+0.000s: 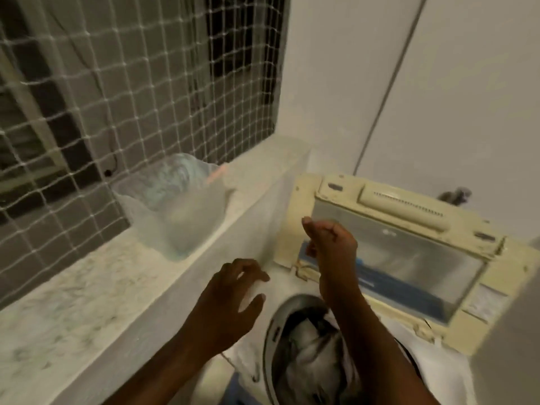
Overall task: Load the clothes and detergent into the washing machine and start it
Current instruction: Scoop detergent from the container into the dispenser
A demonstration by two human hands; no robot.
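A single head-worn view looks steeply down and forward, close above the open washing machine [292,361] at the frame's lower edge. It tilts toward the ledge [87,287] and netted window [117,83] at left.

Cream washing machine [306,200], white-grey clothes [309,346], white netting [117,97]

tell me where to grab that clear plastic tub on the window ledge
Grip the clear plastic tub by its near right wall, just below the open rim, coming from the washer side with the left hand. That wall faces the hands; netting blocks the far side.
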